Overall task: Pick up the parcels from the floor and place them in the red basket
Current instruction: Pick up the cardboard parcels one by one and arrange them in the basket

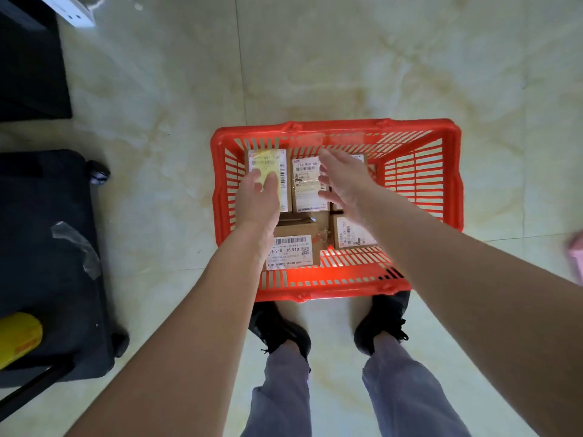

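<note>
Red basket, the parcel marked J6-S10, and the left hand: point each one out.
red basket (334, 127): head view, on its far rim.
parcel marked J6-S10 (291, 252): head view, on its white label.
left hand (258, 197): head view, on the back of the hand, over a parcel in the basket.

Bare forearms without sleeves, grey-lilac trousers (284, 395), black lace-up shoes (280, 329)

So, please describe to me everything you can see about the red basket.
The red basket is rectangular, of what looks like plastic, with slotted walls and floor and a thick rim. It stands upright on the pale tiled floor, just ahead of the person's black shoes. Several brown cardboard parcels with white labels lie inside. Both hands, left hand and right hand, are over it, open.
</note>
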